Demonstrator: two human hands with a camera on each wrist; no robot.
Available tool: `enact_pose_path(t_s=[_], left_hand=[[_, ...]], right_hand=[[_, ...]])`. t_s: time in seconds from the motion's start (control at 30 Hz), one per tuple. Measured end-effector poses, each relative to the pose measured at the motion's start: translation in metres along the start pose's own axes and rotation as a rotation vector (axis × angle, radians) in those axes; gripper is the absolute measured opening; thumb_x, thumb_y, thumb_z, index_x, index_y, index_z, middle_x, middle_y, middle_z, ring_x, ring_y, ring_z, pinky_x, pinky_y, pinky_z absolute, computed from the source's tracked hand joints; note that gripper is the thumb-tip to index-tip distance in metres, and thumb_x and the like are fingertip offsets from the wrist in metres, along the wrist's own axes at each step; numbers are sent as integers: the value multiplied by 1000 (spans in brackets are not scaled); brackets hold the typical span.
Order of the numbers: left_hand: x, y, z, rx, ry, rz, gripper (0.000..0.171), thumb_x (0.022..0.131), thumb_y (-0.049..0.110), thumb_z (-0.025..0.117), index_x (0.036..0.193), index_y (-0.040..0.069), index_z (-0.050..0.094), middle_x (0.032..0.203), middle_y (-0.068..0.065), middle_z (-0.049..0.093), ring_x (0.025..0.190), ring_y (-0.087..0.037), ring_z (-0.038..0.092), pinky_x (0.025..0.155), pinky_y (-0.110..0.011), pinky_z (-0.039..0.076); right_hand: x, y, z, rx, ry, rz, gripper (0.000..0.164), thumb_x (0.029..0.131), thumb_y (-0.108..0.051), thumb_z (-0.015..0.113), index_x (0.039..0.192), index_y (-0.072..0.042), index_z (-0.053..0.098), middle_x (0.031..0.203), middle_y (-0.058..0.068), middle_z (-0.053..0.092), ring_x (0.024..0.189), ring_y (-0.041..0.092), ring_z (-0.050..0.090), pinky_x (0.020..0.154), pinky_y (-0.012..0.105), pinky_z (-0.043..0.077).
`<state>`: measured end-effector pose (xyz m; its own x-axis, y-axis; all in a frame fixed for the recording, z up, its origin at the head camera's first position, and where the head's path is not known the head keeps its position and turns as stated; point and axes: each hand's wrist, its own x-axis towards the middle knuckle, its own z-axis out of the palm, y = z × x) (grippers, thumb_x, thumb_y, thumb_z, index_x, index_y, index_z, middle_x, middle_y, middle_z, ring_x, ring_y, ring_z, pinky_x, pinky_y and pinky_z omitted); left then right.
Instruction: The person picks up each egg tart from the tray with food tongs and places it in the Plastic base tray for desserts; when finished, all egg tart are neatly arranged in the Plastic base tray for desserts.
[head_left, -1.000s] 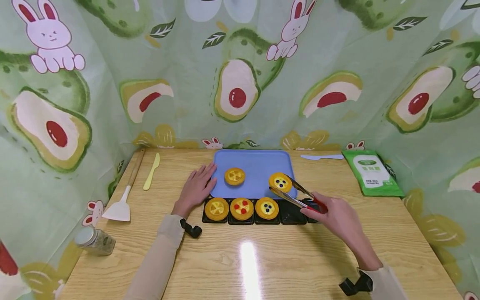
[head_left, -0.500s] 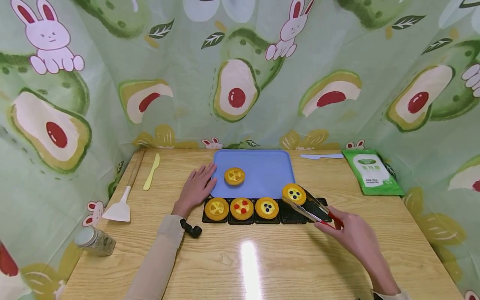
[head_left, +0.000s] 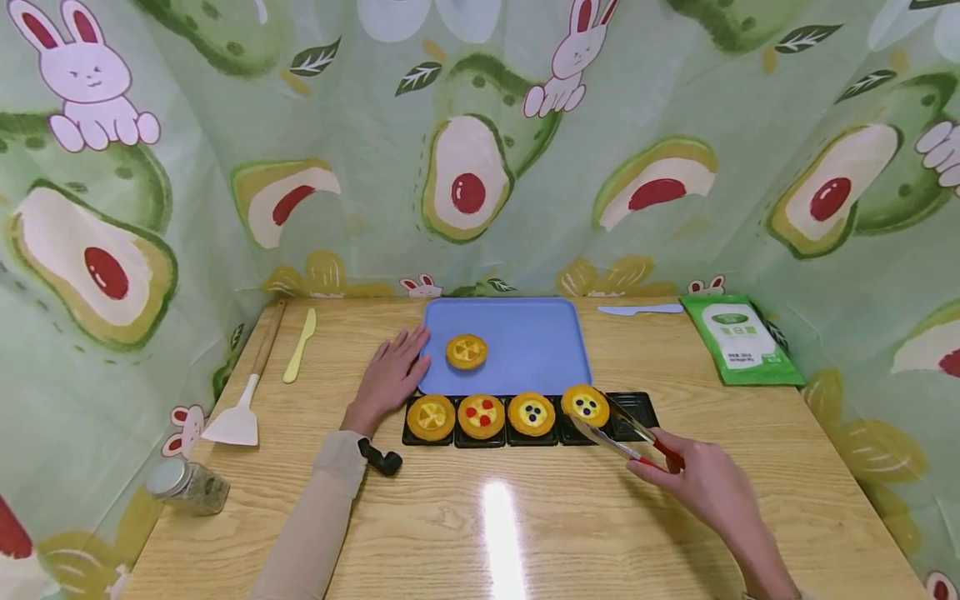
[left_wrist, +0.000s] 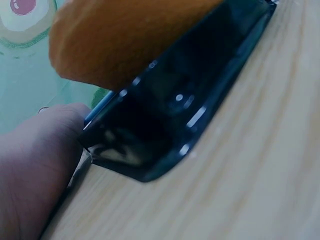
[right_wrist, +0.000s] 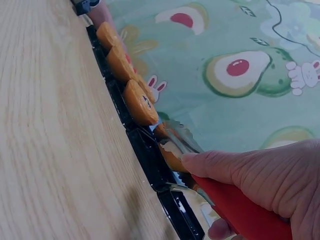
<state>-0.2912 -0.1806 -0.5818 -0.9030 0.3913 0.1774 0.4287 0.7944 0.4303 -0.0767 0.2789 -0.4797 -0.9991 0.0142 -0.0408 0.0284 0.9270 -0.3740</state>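
My right hand (head_left: 708,487) grips red-handled metal tongs (right_wrist: 245,210), whose tips hold an egg tart with blueberry-like dots (head_left: 585,406). That tart sits over the fourth black box (head_left: 572,437) of a row; whether it touches the bottom cannot be told. To its left, boxes hold a blueberry tart (head_left: 532,416), a tart with red pieces (head_left: 481,417) and a tart with yellow wedges (head_left: 431,418). My left hand (head_left: 386,379) lies flat, fingers straight, at the left edge of the blue tray (head_left: 532,342). Another yellow-wedge tart (head_left: 467,352) is on the tray.
The rightmost black box (head_left: 634,408) holds no tart. At left are a spatula (head_left: 238,421), a yellow knife (head_left: 301,346) and a lidded jar (head_left: 189,486). A blue knife (head_left: 640,310) and a green packet (head_left: 742,342) lie at back right.
The tongs have carried the blueberry tart from the tray's right front corner, rightward and toward me, then slightly back left and lower, over the fourth box. My left hand has stayed in place.
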Motion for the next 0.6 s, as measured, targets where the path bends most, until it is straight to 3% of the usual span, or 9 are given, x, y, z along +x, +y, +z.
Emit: enact_pose_path(t_s=[0.6], left_hand=[[0,2,-1,17,-12,-14,62,112,48,37,167,23,27,173,6,23,160,-28,19,129,-54,10]], right_hand=[[-1,0,5,-7,-23,12,83,82,-66,79,138,-5,69,65,-5,46,58,14,39,51,29,25]])
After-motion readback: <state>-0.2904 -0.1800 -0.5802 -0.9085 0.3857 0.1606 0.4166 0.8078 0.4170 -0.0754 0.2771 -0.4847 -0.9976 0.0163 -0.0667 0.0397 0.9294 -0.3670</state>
